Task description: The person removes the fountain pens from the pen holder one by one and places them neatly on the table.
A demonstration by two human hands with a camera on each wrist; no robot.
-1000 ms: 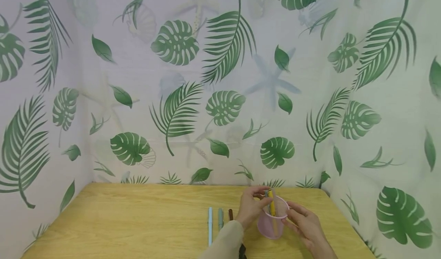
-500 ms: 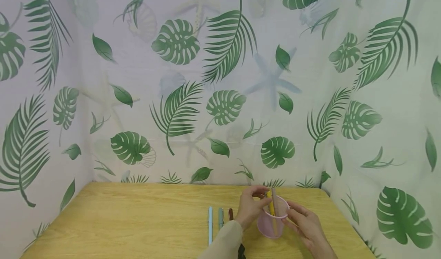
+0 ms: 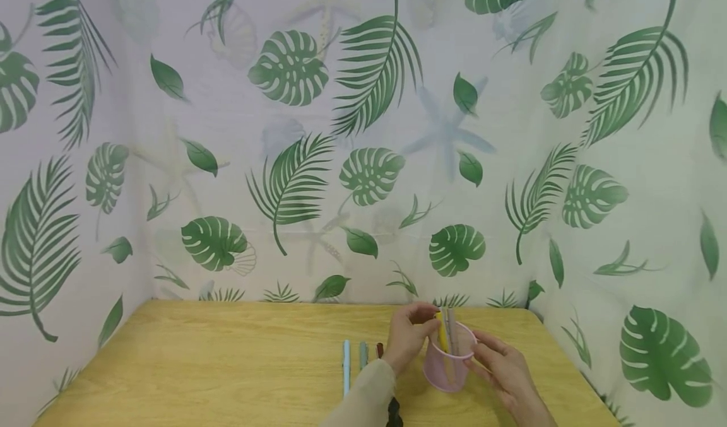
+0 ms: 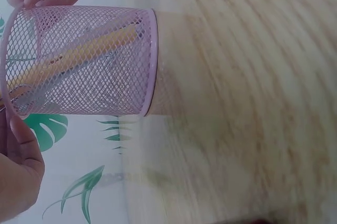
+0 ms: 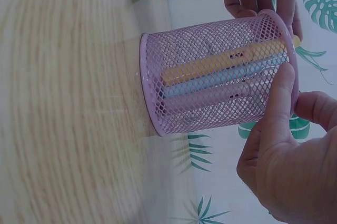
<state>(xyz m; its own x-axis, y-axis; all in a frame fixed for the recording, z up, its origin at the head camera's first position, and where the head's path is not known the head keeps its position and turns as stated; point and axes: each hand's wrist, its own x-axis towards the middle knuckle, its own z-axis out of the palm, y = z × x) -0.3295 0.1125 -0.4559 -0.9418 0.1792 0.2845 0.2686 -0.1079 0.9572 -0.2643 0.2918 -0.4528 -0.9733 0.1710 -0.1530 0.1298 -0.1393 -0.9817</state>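
Note:
A pink mesh pen holder (image 3: pixel 443 376) stands upright on the table. My right hand (image 3: pixel 502 373) holds its rim from the right, thumb and fingers on either side of the edge in the right wrist view. A yellow pen (image 5: pixel 210 66), a light blue pen (image 5: pixel 221 79) and a greyish-pink pen (image 5: pixel 205 97) stand inside it, leaning. My left hand (image 3: pixel 407 339) is at the left of the rim, pinching the upper end of the yellow pen between thumb and fingers. In the left wrist view the left fingertips are partly cut off by the frame.
Left of the pen holder, a light blue pen (image 3: pixel 346 367), a grey-green pen (image 3: pixel 363 354) and a dark brown pen (image 3: pixel 380 350) lie side by side on the wooden table (image 3: pixel 227 364). The left sleeve (image 3: pixel 366 392) partly covers them. Leaf-patterned cloth (image 3: pixel 318 212) hangs behind.
My left hand has shifted slightly left, and the yellow pen's top has moved left with it. More of the pens beside it shows. My right hand and the pen holder stay in place.

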